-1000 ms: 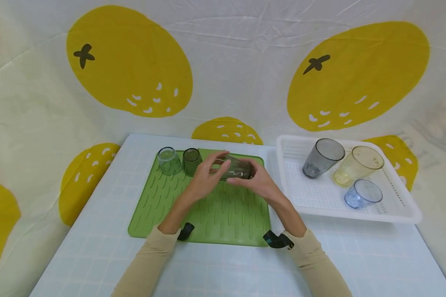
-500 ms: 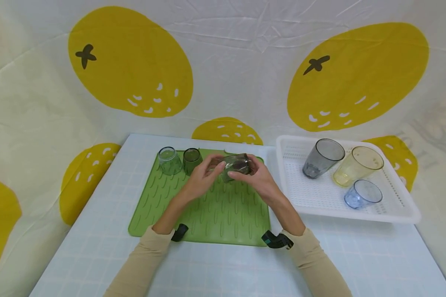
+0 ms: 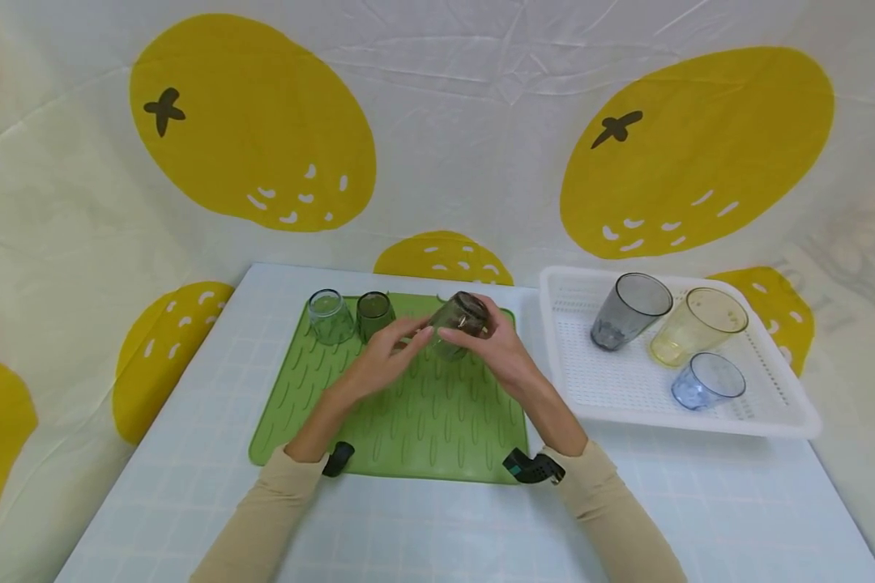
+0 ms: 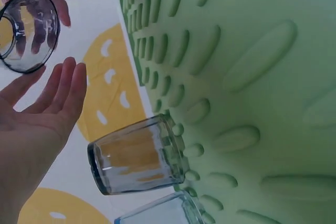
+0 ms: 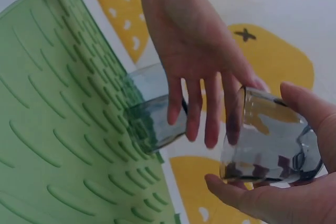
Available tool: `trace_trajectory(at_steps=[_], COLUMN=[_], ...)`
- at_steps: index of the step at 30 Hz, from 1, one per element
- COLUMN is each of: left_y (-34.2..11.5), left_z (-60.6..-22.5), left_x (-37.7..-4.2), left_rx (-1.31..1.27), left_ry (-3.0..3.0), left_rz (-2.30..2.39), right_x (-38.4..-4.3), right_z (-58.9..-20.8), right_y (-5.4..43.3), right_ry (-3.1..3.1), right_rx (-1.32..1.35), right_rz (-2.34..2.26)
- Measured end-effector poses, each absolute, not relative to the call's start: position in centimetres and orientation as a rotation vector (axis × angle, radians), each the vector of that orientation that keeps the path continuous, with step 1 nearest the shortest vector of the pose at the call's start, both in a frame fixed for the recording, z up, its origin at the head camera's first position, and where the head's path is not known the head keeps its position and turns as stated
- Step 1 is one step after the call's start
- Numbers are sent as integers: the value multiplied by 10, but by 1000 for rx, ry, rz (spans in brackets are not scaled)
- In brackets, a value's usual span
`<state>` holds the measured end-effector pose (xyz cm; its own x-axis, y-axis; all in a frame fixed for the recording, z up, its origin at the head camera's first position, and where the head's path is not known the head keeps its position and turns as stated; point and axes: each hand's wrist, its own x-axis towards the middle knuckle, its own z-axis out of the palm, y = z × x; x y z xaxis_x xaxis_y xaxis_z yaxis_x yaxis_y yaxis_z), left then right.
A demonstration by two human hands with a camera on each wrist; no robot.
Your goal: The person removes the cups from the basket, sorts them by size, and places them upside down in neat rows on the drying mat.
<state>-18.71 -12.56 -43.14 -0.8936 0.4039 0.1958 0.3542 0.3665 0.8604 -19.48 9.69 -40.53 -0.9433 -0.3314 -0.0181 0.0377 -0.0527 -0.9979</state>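
Note:
My right hand [image 3: 510,348] grips a smoky grey drinking glass [image 3: 458,324] between thumb and fingers, above the back of the green ribbed drying mat [image 3: 408,421]. The glass tilts with its base up to the right and its mouth down to the left. My left hand [image 3: 379,360] is beside the mouth; its fingers stretch out straight, with a fingertip right at the rim in the left wrist view. Upside down at the mat's back left stand a clear bluish glass [image 3: 330,317] and a small dark grey glass [image 4: 136,156].
On the right, a white perforated basket [image 3: 576,405] holds a tall grey glass [image 3: 627,312], a yellow glass [image 3: 693,328] and a short blue glass [image 3: 706,382]. A curtain with a yellow fruit print [image 3: 255,121] hangs behind the table.
The glass has turned from lying nearly level to base up, mouth tilted downward. My left hand has loosened from round its mouth end and drawn slightly left; my right hand keeps its grip.

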Motion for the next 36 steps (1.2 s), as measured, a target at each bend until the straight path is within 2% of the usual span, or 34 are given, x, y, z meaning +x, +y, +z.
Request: trace_trajectory(at_steps=[19,36], left_y=[-155,-200], left_z=[-439,-455], left_x=[-188,-182], left_rx=[757,632], left_ry=[2658,2752], left_rz=[1551,1471], right_x=[-208,-229], right_z=[-408,-424], right_y=[80,63], right_ry=[2169,2340], right_rx=[-333,-289], right_rz=[-1961,-1858])
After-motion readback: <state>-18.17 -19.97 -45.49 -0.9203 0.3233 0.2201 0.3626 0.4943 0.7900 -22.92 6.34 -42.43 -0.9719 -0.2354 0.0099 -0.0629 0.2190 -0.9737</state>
